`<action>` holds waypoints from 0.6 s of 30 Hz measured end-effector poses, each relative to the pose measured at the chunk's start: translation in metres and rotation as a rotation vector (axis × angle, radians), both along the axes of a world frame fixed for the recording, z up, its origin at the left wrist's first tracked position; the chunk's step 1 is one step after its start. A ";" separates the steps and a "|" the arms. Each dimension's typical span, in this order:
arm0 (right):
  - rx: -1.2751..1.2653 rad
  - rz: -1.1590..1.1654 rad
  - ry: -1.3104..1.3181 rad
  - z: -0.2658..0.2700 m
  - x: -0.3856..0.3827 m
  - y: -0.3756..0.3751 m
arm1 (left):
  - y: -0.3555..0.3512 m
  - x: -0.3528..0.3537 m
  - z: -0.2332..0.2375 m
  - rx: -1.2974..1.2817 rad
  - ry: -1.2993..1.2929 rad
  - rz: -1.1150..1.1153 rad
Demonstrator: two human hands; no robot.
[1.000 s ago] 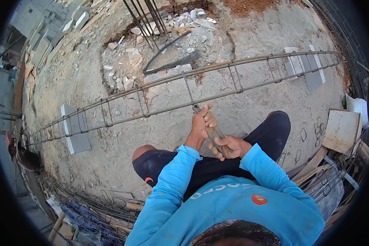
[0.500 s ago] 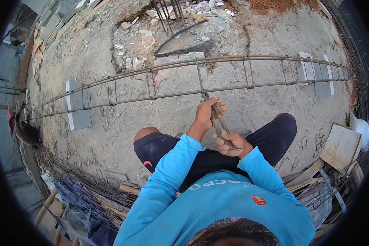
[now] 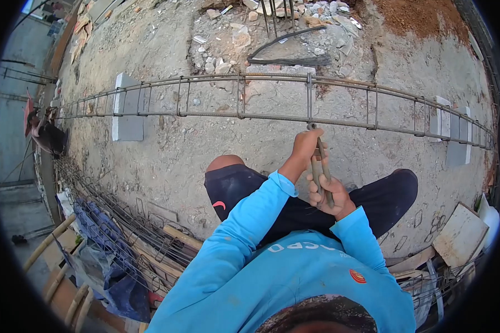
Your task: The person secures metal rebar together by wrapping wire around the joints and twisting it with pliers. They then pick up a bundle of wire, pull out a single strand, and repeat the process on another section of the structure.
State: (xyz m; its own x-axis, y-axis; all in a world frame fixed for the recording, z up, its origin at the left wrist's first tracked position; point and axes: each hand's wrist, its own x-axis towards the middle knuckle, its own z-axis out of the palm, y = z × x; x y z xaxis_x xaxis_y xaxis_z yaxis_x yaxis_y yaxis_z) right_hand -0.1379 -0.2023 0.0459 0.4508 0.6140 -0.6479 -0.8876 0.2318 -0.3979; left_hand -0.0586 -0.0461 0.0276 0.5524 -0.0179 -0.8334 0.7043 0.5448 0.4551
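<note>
A pair of pincers (image 3: pixel 318 166) points up and away from my lap, its jaws at the near lower bar of a long rebar cage (image 3: pixel 272 117). My left hand (image 3: pixel 305 149) is closed around the upper part of the pincers, just below a stirrup (image 3: pixel 309 100). Lower down, my right hand (image 3: pixel 334 198) wraps the handles, with thin wire ends showing near its fingers. The jaws are partly hidden by my left hand, so their grip on any wire cannot be made out.
Light blocks (image 3: pixel 126 108) on the left and more blocks (image 3: pixel 457 139) on the right support the cage. Behind it lie a bundle of wire (image 3: pixel 291 60) and rubble. Another person (image 3: pixel 49 136) crouches at the cage's far left end. Boards and a blue tarp (image 3: pixel 108 261) lie near me.
The view has shifted, so the scene sits farther right. The pincers have swung from a slant to more nearly upright in my hands, staying at the same stirrup.
</note>
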 end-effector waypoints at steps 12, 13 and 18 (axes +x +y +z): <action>-0.148 0.027 -0.434 -0.005 -0.016 0.002 | -0.044 -0.020 0.008 0.662 -0.540 -0.349; -0.272 0.014 -0.416 -0.003 -0.014 0.003 | -0.043 -0.016 0.019 0.660 -0.544 -0.358; -0.536 -0.088 -0.625 0.013 0.017 0.000 | -0.009 0.021 0.070 0.606 -0.791 -0.633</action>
State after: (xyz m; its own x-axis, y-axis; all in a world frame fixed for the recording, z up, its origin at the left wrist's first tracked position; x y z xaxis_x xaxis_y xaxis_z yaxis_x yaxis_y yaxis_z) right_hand -0.1209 -0.2026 0.0593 0.8569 0.2391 -0.4567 -0.4536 -0.0715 -0.8883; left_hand -0.0378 -0.0554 0.0981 0.9537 -0.1937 -0.2302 0.1776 -0.2552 0.9504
